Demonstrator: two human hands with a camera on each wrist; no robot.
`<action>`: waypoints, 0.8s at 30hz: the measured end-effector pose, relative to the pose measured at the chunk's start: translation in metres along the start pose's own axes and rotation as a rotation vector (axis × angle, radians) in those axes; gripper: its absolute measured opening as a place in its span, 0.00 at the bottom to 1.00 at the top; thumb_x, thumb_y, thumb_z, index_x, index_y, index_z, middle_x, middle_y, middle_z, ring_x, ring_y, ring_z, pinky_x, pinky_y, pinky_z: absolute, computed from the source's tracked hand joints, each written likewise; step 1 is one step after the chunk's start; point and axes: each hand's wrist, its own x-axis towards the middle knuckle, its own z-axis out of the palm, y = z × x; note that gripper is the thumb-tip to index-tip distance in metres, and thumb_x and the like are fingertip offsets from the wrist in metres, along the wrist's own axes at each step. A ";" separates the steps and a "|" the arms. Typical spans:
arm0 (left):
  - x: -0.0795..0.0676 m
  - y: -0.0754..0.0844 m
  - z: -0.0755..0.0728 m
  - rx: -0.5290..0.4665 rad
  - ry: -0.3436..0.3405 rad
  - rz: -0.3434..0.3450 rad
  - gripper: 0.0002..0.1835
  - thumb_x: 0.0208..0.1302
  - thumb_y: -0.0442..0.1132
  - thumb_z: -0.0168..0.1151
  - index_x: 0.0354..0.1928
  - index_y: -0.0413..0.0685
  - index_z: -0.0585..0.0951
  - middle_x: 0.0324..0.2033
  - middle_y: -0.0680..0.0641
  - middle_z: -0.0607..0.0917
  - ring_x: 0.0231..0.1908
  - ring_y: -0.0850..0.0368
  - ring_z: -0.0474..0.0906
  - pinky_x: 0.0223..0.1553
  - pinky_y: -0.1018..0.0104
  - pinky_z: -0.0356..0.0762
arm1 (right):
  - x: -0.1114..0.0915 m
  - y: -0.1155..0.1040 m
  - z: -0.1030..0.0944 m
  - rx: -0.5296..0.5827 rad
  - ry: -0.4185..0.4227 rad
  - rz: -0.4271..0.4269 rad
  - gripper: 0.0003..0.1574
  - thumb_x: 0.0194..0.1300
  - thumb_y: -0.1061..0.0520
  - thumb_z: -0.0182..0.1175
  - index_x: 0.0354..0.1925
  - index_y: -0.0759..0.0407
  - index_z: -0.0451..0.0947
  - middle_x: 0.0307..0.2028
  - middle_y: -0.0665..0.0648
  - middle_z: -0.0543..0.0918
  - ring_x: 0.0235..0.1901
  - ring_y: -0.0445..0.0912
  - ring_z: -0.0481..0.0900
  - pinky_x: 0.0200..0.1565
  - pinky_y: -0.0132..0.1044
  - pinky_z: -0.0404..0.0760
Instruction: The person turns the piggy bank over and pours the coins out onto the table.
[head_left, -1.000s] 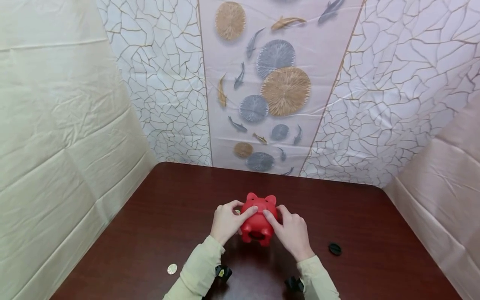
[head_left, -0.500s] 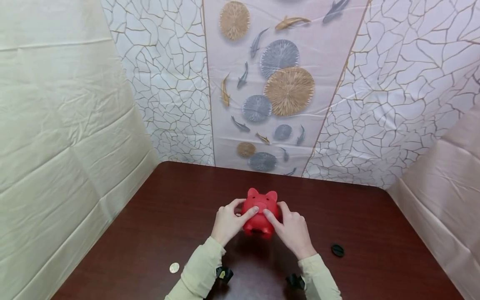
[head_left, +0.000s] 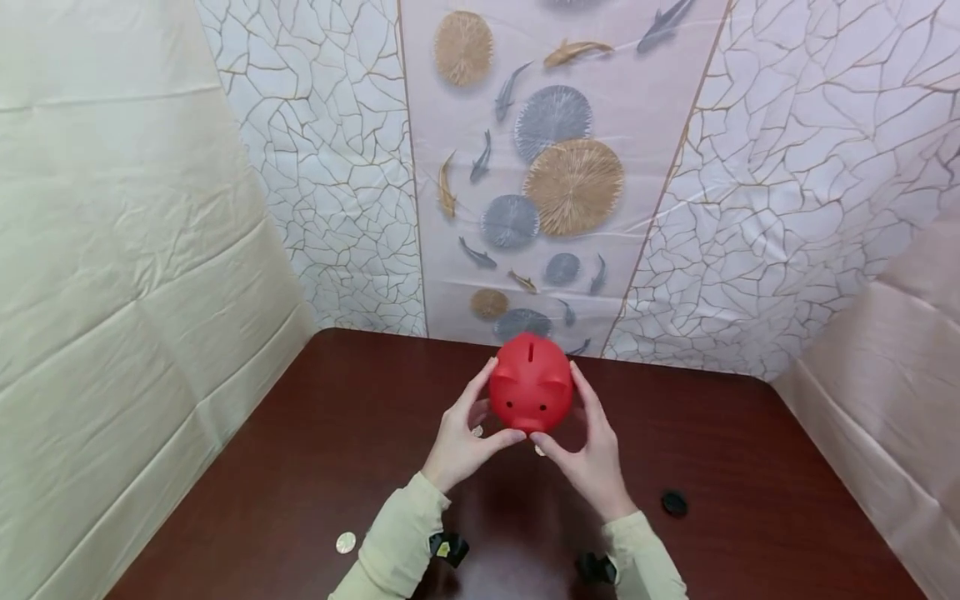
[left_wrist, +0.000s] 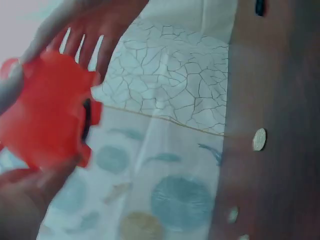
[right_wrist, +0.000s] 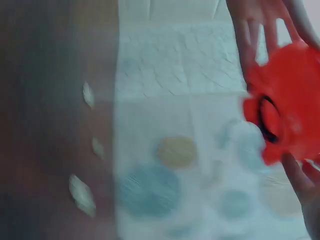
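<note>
A red piggy bank [head_left: 531,383] is up off the table between both hands, its coin slot and eyes showing in the head view. My left hand [head_left: 459,442] holds its left side, thumb at the snout and fingers along the flank. My right hand [head_left: 596,462] grips the opposite side the same way, the two thumbs close together. In the left wrist view the bank's underside has short feet and a dark-edged round hole [left_wrist: 87,121]. Coins lie below on the table: one coin [head_left: 477,431] beside the left fingers, another coin [head_left: 539,450] under the bank.
A further coin [head_left: 346,542] lies near the left sleeve. On the right is a small round black plug [head_left: 674,502]. The dark brown table [head_left: 360,417] ends at patterned cloth [head_left: 345,208] hung behind, with plain cloth at both sides.
Both hands have raised the piggy bank and tipped it, so its top slot now faces the head camera instead of its feet and underside. A coin beneath it has come into view.
</note>
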 end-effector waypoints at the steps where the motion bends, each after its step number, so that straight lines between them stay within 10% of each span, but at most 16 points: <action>1: -0.001 -0.006 0.002 -0.011 -0.003 -0.013 0.48 0.53 0.39 0.74 0.73 0.65 0.59 0.66 0.45 0.72 0.52 0.43 0.82 0.52 0.53 0.82 | -0.003 0.005 0.003 0.027 -0.013 0.032 0.60 0.47 0.59 0.76 0.73 0.51 0.57 0.66 0.58 0.71 0.50 0.52 0.82 0.50 0.32 0.82; 7: -0.017 -0.046 0.010 0.018 -0.044 -0.201 0.46 0.52 0.42 0.75 0.72 0.62 0.61 0.65 0.39 0.71 0.51 0.39 0.82 0.53 0.50 0.81 | -0.025 0.032 0.015 0.057 -0.161 0.269 0.53 0.51 0.51 0.75 0.69 0.53 0.60 0.59 0.60 0.77 0.52 0.52 0.81 0.52 0.49 0.82; 12: -0.013 -0.047 0.010 -0.005 -0.040 -0.176 0.45 0.54 0.43 0.73 0.71 0.67 0.59 0.67 0.42 0.68 0.56 0.36 0.77 0.55 0.46 0.79 | -0.017 0.024 0.010 0.074 -0.173 0.275 0.55 0.50 0.53 0.76 0.71 0.53 0.58 0.62 0.59 0.75 0.55 0.53 0.80 0.53 0.44 0.82; 19: -0.008 -0.033 0.004 -0.058 -0.033 -0.048 0.46 0.53 0.36 0.73 0.72 0.60 0.60 0.75 0.46 0.57 0.60 0.39 0.75 0.59 0.50 0.76 | -0.015 0.025 0.013 0.134 -0.065 0.016 0.61 0.45 0.63 0.77 0.72 0.56 0.56 0.70 0.60 0.65 0.63 0.40 0.73 0.57 0.19 0.72; 24: -0.014 -0.051 0.003 -0.050 -0.069 -0.155 0.42 0.55 0.38 0.72 0.71 0.59 0.62 0.75 0.43 0.55 0.59 0.36 0.76 0.58 0.49 0.77 | -0.021 0.043 0.020 0.155 -0.182 0.169 0.60 0.47 0.58 0.76 0.72 0.55 0.53 0.70 0.61 0.66 0.64 0.52 0.73 0.57 0.35 0.79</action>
